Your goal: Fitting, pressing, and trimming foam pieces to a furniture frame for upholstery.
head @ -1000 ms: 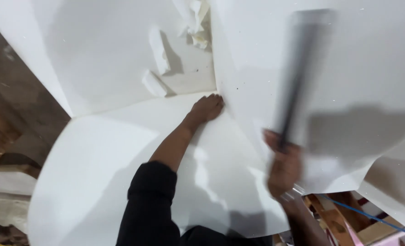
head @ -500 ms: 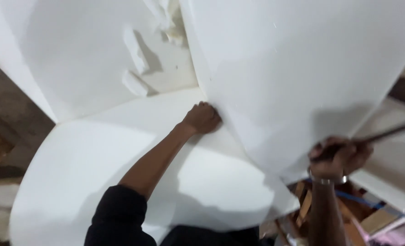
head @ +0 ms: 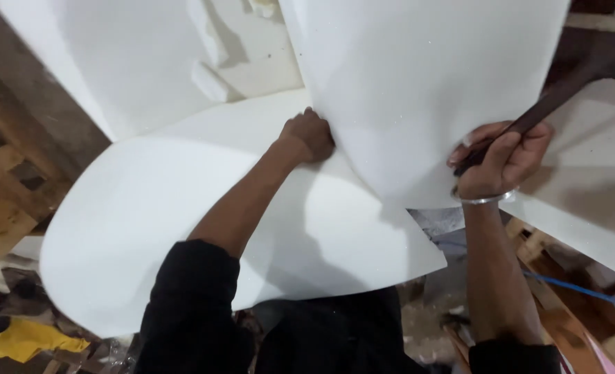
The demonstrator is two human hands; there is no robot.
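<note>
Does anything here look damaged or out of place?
Mostly no. The upper white sheet curls up off the lower sheet, and loose white offcuts lie behind. The left hand presses at the fold.

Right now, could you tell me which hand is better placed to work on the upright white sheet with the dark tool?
Right, probably. The right hand grips the dark tool at the upright sheet, while the left hand presses where the sheets meet.

The person is wearing black sleeves pushed up above both elbows, and a thin silver bangle (head: 486, 200) is sitting at the right wrist.
</note>
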